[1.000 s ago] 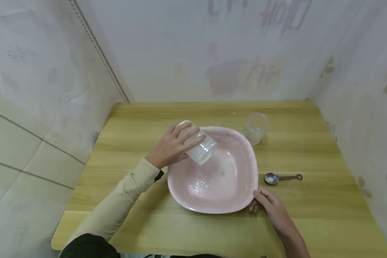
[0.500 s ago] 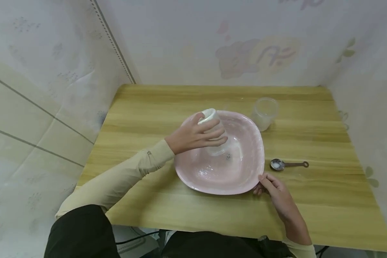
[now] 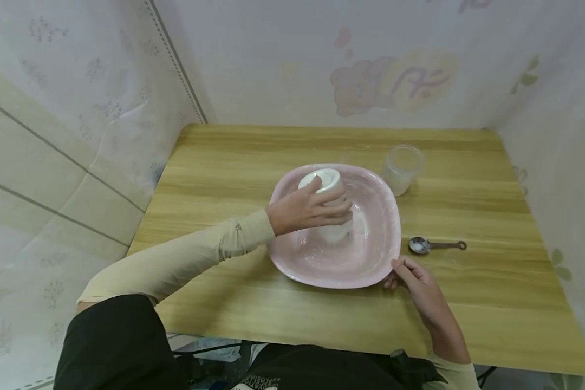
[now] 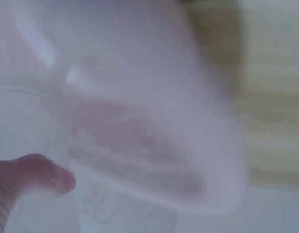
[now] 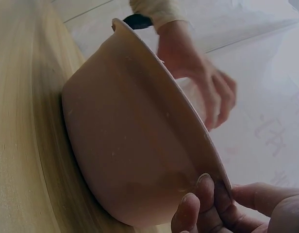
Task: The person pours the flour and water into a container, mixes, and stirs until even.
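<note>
A pink basin [image 3: 317, 271] stands on the wooden table. My left hand [image 3: 312, 208] grips a clear cup with a whitish rim [image 3: 327, 176] over the basin's left part; the cup is nearly upright, its lower part blurred. In the left wrist view the left thumb [image 4: 38, 174] lies against the cup wall. My right hand [image 3: 421, 287] pinches the basin's rim at the near right corner; in the right wrist view its fingertips [image 5: 205, 194] press the outer wall [image 5: 125, 126] under the rim.
A second clear cup [image 3: 402, 170] with whitish contents stands behind the basin's right side. To the right of the basin lies a dark-handled spoon [image 3: 420, 246] with white matter in its bowl. Printed wall sheets surround the table [image 3: 492, 314] at the back and sides.
The left hand has moved right and turned the cup from a steep tilt to nearly upright over the basin. The right hand keeps its hold on the rim. The head view has shifted.
</note>
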{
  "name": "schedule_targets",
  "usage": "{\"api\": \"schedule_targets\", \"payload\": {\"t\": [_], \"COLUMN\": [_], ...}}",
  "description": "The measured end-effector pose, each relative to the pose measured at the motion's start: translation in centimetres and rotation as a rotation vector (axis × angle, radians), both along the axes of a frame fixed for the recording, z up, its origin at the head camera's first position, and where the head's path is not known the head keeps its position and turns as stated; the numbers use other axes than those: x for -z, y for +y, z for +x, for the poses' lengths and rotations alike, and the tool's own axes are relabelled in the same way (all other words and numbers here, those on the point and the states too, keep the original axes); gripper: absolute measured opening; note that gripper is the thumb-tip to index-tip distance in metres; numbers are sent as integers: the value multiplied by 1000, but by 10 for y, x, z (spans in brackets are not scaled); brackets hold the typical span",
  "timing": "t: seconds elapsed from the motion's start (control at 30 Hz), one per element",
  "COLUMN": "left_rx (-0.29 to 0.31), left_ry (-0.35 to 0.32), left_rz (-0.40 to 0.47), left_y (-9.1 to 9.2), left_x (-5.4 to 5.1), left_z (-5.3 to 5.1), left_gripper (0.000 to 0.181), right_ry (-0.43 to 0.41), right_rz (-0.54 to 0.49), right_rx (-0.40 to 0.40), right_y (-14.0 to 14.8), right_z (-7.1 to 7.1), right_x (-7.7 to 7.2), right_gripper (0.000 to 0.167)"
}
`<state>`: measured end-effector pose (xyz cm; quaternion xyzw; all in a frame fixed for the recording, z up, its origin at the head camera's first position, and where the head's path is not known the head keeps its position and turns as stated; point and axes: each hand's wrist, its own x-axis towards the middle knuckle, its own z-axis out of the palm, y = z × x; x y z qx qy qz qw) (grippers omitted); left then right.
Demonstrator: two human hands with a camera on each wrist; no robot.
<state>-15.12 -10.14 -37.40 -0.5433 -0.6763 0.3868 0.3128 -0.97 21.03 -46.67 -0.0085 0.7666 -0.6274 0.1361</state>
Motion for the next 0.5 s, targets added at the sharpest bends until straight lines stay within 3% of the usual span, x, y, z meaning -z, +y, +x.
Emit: {"api": "schedule_targets", "payload": {"t": [0.2,0.23,0.37,0.4,0.5], "left_rx": [-31,-26,-53,-54,-77], "left_ry": [60,2,-14,-63,-72], "left_rz": [-82,-56,-44,-37,-61], "left_y": [-1,-2,-7,-7,-8], "left_x": [-12,-13,-16,-17,-20], "left_z": [-7,-8,-9,-8,-3], "left_gripper": [79,76,76,73,77], "right_ry": [40,39,30,26,19], "right_rz": [-8,-8,2,5,11], "right_rx": [-6,-6,-6,-2,-14], "right_y": [2,2,1,1,1], "right_z": [-6,-7,-6,-5,-5], "right_x": [1,1,3,3,2], "right_gripper": [43,43,43,43,43]}}
